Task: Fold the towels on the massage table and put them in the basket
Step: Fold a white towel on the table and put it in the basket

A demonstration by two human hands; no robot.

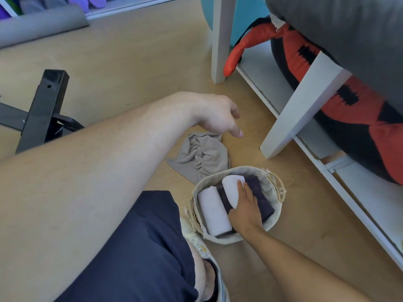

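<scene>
Closest to the camera, a bare left forearm crosses from the lower left toward the middle, above a knee in dark blue shorts [139,247]. Its left hand [218,115] hangs in the air up and left of the basket, fingers relaxed and loosely curled downward, holding nothing. Far left of the basket, a black metal frame [41,112] stands on the light wooden floor [130,62]. Just up and left of the basket, touching its rim, a crumpled grey towel [200,156] lies unfolded on the floor. A pale shoe [202,253] sits against the basket's lower left side. The round cloth basket [273,214], with rope handles, rests on the floor. Inside it, two white rolled towels [214,211] lie on a folded dark purple towel [261,199]. The right hand [245,207] reaches into the basket from below, fingers spread and pressed over the right-hand white roll. Right of the basket stand the white legs of the massage table [305,105], with grey padding above and a red and black bag [353,118] stored underneath.
</scene>
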